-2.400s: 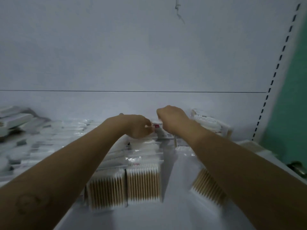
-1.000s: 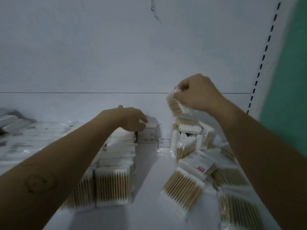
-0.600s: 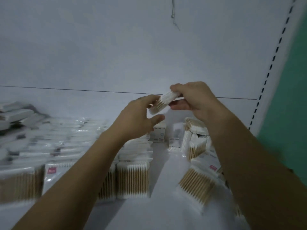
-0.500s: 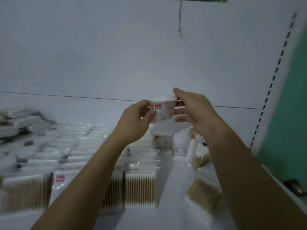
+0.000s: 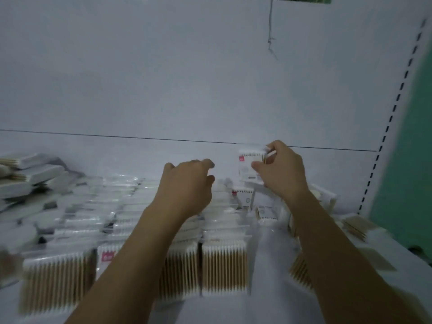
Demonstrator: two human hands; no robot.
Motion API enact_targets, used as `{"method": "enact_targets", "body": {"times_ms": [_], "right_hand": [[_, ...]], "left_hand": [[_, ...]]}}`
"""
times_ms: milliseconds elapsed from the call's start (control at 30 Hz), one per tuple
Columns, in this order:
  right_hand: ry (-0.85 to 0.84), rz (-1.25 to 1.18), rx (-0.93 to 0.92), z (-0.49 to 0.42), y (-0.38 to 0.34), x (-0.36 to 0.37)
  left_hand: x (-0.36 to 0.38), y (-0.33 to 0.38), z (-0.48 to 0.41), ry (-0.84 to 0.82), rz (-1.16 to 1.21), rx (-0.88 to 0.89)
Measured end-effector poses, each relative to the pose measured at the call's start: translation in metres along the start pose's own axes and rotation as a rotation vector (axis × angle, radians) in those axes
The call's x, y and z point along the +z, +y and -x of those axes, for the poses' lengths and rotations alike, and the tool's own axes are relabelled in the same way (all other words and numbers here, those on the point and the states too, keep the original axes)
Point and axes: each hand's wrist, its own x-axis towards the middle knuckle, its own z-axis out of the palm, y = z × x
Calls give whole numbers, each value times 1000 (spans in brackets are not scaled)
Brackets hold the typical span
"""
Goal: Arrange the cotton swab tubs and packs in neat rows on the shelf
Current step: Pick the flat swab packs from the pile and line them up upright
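Since half a second ago, my left hand (image 5: pixel 187 183) has let go of the swab pack (image 5: pixel 250 160) and dropped toward the rows. The pack has shifted right and now sits in my right hand (image 5: pixel 280 171) alone.

Findings: the right hand pinches the pack at its right edge and holds it upright, label toward me. It is raised above the rear of the shelf (image 5: pixel 268 249) and touches nothing below. The left hand hovers over the back of the tidy rows (image 5: pixel 224 265), fingers loosely curled, holding nothing.

Assessment: the step in hand appears to be seating this pack at the rear of the rightmost row, near the small standing pack (image 5: pixel 243 198).

Recommendations: I lower the pack straight down, label facing as its neighbours face, and press it flush against the row. The left hand should steady the row, since film-wrapped packs likely slide. My right forearm passes over the loose heap (image 5: pixel 355 226), so I keep it high to avoid scattering that heap further.
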Motion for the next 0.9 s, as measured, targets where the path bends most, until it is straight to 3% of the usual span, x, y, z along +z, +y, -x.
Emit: {"method": "enact_targets", "body": {"times_ms": [133, 300, 467, 767, 900], "right_hand": [[-86, 306, -35, -5, 15, 10], [-271, 479, -32, 1, 30, 30], [-339, 415, 1, 0, 38, 49], [-289, 653, -99, -10, 40, 57], [-373, 643, -119, -12, 38, 50]], "left_hand": [[-9, -2, 3, 104, -115, 70], [1, 10, 20, -11, -113, 116], [8, 18, 23, -58, -136, 181], [6, 14, 24, -85, -115, 180], [6, 15, 25, -71, -118, 195]]}}
